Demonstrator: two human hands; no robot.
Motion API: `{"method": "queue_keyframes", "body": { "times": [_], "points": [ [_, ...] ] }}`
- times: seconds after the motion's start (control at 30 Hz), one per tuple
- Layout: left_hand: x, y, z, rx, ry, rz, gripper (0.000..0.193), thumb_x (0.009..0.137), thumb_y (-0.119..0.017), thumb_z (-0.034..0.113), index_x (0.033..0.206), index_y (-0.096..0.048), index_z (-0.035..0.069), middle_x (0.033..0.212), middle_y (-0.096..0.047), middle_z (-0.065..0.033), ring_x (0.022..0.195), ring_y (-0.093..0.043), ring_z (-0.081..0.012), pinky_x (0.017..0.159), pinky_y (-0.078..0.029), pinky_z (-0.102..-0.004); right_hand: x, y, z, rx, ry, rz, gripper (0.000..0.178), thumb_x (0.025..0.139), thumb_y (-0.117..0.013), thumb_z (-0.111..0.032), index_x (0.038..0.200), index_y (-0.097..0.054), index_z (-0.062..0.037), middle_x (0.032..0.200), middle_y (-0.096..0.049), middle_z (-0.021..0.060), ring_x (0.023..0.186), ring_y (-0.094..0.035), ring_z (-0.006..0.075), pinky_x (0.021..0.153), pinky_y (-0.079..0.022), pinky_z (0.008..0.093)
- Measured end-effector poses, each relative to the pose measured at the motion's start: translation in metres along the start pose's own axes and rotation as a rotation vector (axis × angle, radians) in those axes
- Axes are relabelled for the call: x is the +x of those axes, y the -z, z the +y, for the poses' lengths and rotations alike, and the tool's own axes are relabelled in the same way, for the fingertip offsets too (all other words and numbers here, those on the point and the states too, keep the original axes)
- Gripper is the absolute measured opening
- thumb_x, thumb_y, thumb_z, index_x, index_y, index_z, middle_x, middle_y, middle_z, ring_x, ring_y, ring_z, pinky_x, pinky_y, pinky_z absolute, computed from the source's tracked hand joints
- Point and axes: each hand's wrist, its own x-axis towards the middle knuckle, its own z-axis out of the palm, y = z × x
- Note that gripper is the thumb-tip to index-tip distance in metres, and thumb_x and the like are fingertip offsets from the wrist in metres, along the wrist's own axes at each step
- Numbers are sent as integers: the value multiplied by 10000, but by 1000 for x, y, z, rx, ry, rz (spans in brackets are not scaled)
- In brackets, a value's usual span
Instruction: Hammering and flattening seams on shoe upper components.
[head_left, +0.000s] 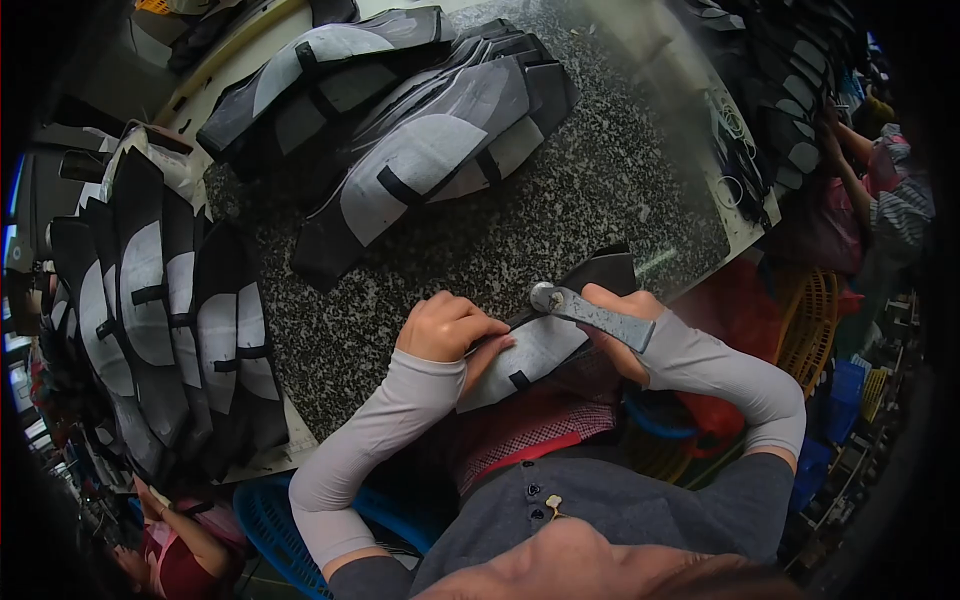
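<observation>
Black-and-grey contoured panel (540, 348) lies across the near edge of the speckled stone desk (650, 180), before the person's body. The left hand (438, 328) pinches its upper edge between thumb and fingers; the right hand (640, 303) is under a flat metal bar tool (600, 318), its grip hidden, so I cannot tell. A loose pinch could let the overhanging panel skew; the bar's rounded end might then mark its surface.
</observation>
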Motion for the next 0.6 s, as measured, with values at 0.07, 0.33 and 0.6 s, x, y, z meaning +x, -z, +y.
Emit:
{"method": "queue_keyframes", "body": {
  "times": [0.07,0.33,0.6],
  "points": [
    [-3,-8,3,212,-183,165,167,696,-818,150,829,-725,114,747,-615,-4,699,-573,-188,603,-439,-320,2,9,-6,36,41,68,116,904,-546,-89,969,-456,-53,674,-558,159,630,-634,353,537,-463,375],
    [-10,-12,11,426,-269,247,177,658,-767,146,825,-714,121,750,-590,16,697,-547,-181,579,-393,-312,-1,9,-22,-44,128,-43,111,943,-506,-139,986,-459,-47,659,-543,134,609,-624,319,541,-448,351],
    [-23,10,-10,44,-35,77,142,695,-809,148,796,-715,116,748,-614,-8,706,-565,-190,605,-464,-319,8,-9,-21,26,73,-83,112,939,-533,-134,976,-474,-47,651,-547,137,573,-586,268,549,-444,339]
  ]
}}
